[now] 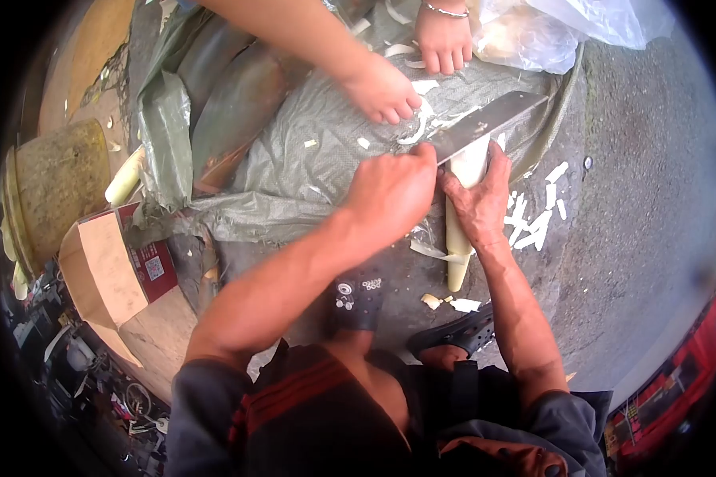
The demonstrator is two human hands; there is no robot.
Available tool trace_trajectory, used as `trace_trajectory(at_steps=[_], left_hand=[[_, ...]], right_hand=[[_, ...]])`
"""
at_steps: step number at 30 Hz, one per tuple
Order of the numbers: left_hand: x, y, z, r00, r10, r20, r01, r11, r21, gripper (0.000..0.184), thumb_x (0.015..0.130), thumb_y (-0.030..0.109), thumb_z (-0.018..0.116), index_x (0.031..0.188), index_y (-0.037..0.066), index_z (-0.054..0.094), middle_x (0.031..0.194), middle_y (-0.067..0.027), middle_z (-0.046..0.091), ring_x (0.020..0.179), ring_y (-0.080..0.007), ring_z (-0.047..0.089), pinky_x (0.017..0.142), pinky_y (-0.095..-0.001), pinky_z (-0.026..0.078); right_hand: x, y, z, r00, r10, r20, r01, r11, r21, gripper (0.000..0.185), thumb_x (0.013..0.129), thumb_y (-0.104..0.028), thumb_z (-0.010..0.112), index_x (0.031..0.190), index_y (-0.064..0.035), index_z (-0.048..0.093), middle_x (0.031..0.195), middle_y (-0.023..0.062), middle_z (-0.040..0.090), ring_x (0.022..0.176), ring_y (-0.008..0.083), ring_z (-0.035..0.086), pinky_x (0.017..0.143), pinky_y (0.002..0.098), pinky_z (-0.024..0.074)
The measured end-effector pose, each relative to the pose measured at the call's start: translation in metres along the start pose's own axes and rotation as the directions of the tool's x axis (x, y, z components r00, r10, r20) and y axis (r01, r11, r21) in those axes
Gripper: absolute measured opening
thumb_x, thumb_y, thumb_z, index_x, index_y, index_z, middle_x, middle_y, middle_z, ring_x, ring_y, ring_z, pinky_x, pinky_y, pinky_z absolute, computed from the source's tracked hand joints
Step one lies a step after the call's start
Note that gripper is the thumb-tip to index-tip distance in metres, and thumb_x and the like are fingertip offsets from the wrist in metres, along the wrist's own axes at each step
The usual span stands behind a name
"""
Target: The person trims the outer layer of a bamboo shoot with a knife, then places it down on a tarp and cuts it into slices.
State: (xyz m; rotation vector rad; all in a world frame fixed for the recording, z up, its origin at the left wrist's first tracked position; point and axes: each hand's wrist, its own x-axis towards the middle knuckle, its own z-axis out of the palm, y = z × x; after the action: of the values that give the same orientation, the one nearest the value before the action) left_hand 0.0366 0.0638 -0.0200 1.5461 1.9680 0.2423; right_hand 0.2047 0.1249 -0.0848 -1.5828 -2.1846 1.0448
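Note:
My left hand (398, 187) is closed round the handle of a cleaver (497, 121), whose broad grey blade points up to the right. The blade lies across the upper part of a long, pale, tapering vegetable that looks like a peeled bamboo shoot (457, 226). My right hand (485, 195) grips this shoot just below the blade. Its narrow yellowish end points down toward my feet, with a peel strip (437, 252) beside it. My fingers hide part of the shoot and the cleaver's handle.
Another person's hands (382, 89) are over a grey-green woven sack (294, 171) strewn with pale shavings. White cut pieces (537, 229) lie on the ground at right. A yellowish bucket (60, 195), a cardboard box (103, 262) and a clear plastic bag (525, 40) stand around.

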Motion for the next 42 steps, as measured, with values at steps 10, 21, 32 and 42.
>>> trace_trajectory(at_steps=[10, 21, 32, 42], left_hand=[[0.02, -0.012, 0.001, 1.0, -0.013, 0.02, 0.012, 0.999, 0.038, 0.028, 0.08, 0.002, 0.056, 0.105, -0.009, 0.061, 0.072, -0.023, 0.07, 0.07, -0.0367, 0.072, 0.062, -0.048, 0.057], [-0.057, -0.001, -0.024, 0.999, 0.046, -0.007, -0.045, 0.999, 0.018, 0.013, 0.081, 0.003, 0.058, 0.093, -0.001, 0.054, 0.071, -0.0189, 0.068, 0.061, -0.0365, 0.068, 0.055, -0.0472, 0.054], [-0.031, 0.011, 0.005, 0.988, 0.122, -0.091, -0.113, 0.989, 0.097, 0.016, 0.081, 0.003, 0.056, 0.095, -0.004, 0.055, 0.07, -0.0154, 0.067, 0.059, -0.0298, 0.07, 0.049, -0.0396, 0.055], [-0.01, 0.017, 0.011, 0.984, 0.13, -0.118, -0.119, 0.988, 0.098, 0.013, 0.08, 0.002, 0.055, 0.093, -0.002, 0.053, 0.071, -0.0186, 0.067, 0.061, -0.0374, 0.069, 0.055, -0.0462, 0.056]], right_hand=[[0.002, 0.004, -0.004, 1.0, -0.01, -0.006, 0.01, 1.0, 0.004, 0.088, 0.072, -0.031, 0.081, 0.141, 0.0023, 0.038, 0.119, 0.0212, 0.049, 0.113, 0.0392, 0.054, 0.096, 0.0464, 0.0457], [0.004, 0.007, -0.002, 1.0, 0.025, 0.015, -0.026, 0.999, 0.037, 0.082, 0.072, -0.03, 0.08, 0.138, -0.0004, 0.042, 0.117, 0.0188, 0.051, 0.113, 0.0378, 0.055, 0.095, 0.046, 0.0465], [0.001, 0.014, 0.007, 1.0, 0.002, -0.012, 0.001, 0.97, 0.241, 0.068, 0.074, -0.026, 0.081, 0.128, -0.002, 0.049, 0.118, 0.0182, 0.051, 0.112, 0.0384, 0.055, 0.094, 0.0467, 0.0466], [0.005, 0.0, 0.003, 0.996, 0.064, -0.067, -0.054, 0.987, 0.148, 0.064, 0.077, -0.025, 0.079, 0.129, -0.0005, 0.049, 0.12, 0.0212, 0.051, 0.113, 0.0415, 0.055, 0.096, 0.0481, 0.0458]])
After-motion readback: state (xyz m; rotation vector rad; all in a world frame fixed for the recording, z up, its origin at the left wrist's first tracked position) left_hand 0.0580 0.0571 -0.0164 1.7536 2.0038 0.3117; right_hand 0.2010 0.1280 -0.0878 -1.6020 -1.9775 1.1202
